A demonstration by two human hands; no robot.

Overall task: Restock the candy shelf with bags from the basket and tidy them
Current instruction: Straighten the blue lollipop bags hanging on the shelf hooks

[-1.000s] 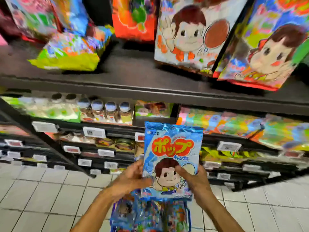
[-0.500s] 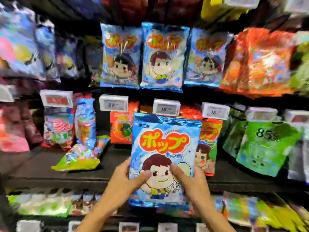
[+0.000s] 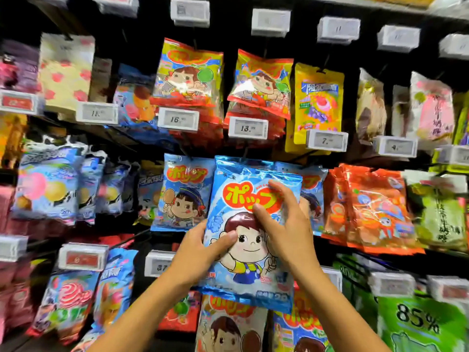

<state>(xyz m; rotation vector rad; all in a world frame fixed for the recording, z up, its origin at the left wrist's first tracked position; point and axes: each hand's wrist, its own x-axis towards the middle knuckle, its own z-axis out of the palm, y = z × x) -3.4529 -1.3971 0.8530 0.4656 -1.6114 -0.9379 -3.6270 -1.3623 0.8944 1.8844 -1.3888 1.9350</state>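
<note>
Left grip [image 3: 200, 252] is pinching blue candy bag [image 3: 253, 283] at its 9 o'clock edge, right grip [image 3: 286, 224] clutching at 2 o'clock; bag is overlapping hanging blue bags [image 3: 182, 194] mid-shelf.

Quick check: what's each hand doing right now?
Left hand: holding the blue candy bag, thumb on its front.
Right hand: holding the same bag's right side.

Left hand [image 3: 200, 252] and right hand [image 3: 288, 224] hold a blue bag [image 3: 243, 278], seemingly candy
</note>
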